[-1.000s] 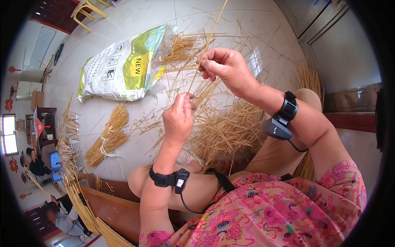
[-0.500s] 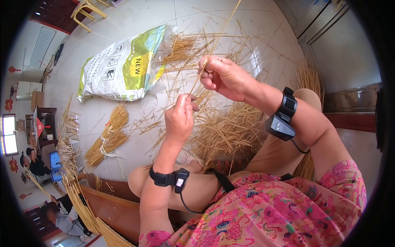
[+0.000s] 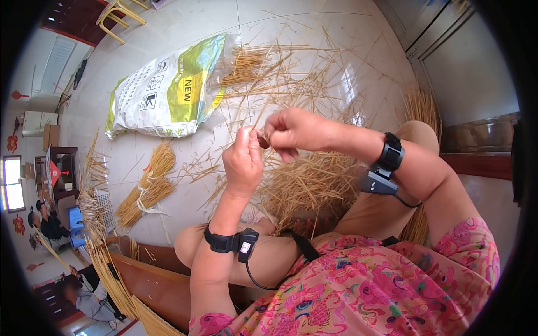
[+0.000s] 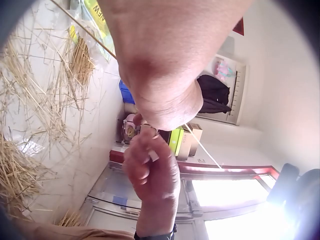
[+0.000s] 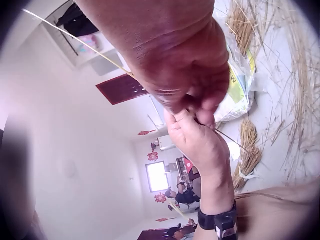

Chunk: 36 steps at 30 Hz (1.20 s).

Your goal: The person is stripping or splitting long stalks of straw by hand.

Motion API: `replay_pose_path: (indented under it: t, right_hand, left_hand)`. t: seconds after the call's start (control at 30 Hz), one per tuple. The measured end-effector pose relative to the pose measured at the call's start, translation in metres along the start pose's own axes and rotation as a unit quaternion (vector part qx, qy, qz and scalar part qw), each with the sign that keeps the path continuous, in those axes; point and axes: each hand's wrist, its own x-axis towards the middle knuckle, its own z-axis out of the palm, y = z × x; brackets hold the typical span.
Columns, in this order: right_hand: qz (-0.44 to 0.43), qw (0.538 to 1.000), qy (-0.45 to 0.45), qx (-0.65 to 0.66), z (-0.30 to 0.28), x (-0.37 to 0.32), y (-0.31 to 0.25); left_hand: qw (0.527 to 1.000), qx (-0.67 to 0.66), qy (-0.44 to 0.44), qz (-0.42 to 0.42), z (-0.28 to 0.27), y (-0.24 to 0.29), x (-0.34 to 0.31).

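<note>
your left grip and right grip meet fingertip to fingertip in front of you. both are clenched on one thin straw stalk: the left pinches it between thumb and forefinger, and the right pinches it just beside, with its other fingers curled under. in the right wrist view the stalk runs out long past the right grip on one side and pokes out a little beyond the left grip on the other. below and beyond both grips a loose heap of straw lies on the tiled floor. further out from the left grip lies a printed sack with straw spilling from its mouth. to that grip's outer side lies a tied straw bundle.
</note>
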Motion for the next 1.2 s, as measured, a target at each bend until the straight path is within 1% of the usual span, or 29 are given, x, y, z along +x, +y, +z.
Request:
replay_pose_path:
  t: [0.03, 0.07, 0.1, 0.13, 0.17, 0.23, 0.27, 0.3, 0.33, 0.37, 0.4, 0.47, 0.57, 0.6, 0.77, 0.97, 1.1, 1.2]
  right_hand:
    - [0.035, 0.993, -0.040, -0.109, -0.002, -0.002, 0.000]
    - [0.070, 0.970, -0.080, -0.217, -0.004, -0.004, -0.001]
    - [0.103, 0.934, -0.119, -0.321, -0.005, -0.006, -0.004]
    - [0.163, 0.901, -0.139, -0.378, -0.004, -0.008, -0.010]
    - [0.088, 0.918, -0.081, -0.377, -0.007, -0.005, -0.003]
    - [-0.063, 0.929, 0.036, -0.364, -0.007, -0.002, 0.003]
    - [-0.075, 0.936, 0.091, -0.330, -0.009, -0.001, 0.002]
    - [-0.095, 0.964, 0.109, -0.222, -0.007, 0.000, -0.003]
    - [-0.114, 0.979, 0.126, -0.110, -0.006, 0.002, -0.007]
    - [-0.131, 0.981, 0.141, 0.002, -0.005, 0.003, -0.009]
    - [-0.151, 0.977, 0.152, -0.009, -0.007, 0.005, -0.008]
    - [-0.157, 0.976, 0.151, 0.002, -0.007, 0.006, -0.007]
    - [-0.167, 0.970, 0.176, 0.013, -0.004, 0.006, -0.006]
    - [-0.171, 0.967, 0.188, 0.015, -0.003, 0.006, -0.006]
    - [-0.175, 0.966, 0.188, 0.024, -0.002, 0.003, -0.009]
    - [-0.170, 0.964, 0.203, 0.015, -0.005, 0.004, -0.003]
    - [-0.170, 0.961, 0.215, 0.030, -0.004, 0.005, -0.004]
    - [-0.193, 0.953, 0.227, 0.057, 0.001, 0.005, -0.006]
  left_hand:
    - [0.999, -0.023, 0.002, -0.024, 0.001, 0.001, 0.000]
    - [0.998, -0.045, 0.005, -0.048, 0.001, 0.001, 0.000]
    - [0.997, -0.044, 0.001, -0.056, 0.001, 0.001, 0.000]
    - [0.997, -0.044, -0.003, -0.064, 0.000, 0.000, 0.000]
    - [0.996, -0.043, -0.007, -0.073, -0.001, -0.001, 0.000]
    - [0.993, -0.076, -0.022, -0.089, 0.000, -0.004, 0.000]
    - [0.991, -0.092, -0.030, -0.097, 0.000, -0.005, 0.000]
    - [0.991, -0.086, -0.036, -0.098, -0.001, -0.003, 0.001]
    - [0.991, -0.080, -0.042, -0.098, -0.001, 0.001, 0.002]
    - [0.991, -0.075, -0.048, -0.098, -0.001, 0.004, 0.002]
    - [0.990, -0.083, -0.051, -0.100, -0.001, 0.003, 0.002]
    - [0.988, -0.098, -0.059, -0.104, 0.001, 0.002, 0.001]
    - [0.988, -0.112, -0.016, -0.104, 0.004, 0.004, 0.002]
    - [0.991, -0.092, -0.006, -0.094, 0.004, 0.002, 0.002]
    - [0.999, 0.001, 0.021, -0.036, 0.005, -0.009, 0.001]
    - [0.994, 0.105, 0.014, -0.003, 0.004, -0.012, 0.000]
    - [0.992, 0.125, 0.025, -0.005, 0.003, -0.010, -0.001]
    - [0.986, 0.159, 0.044, 0.014, 0.001, -0.009, 0.000]
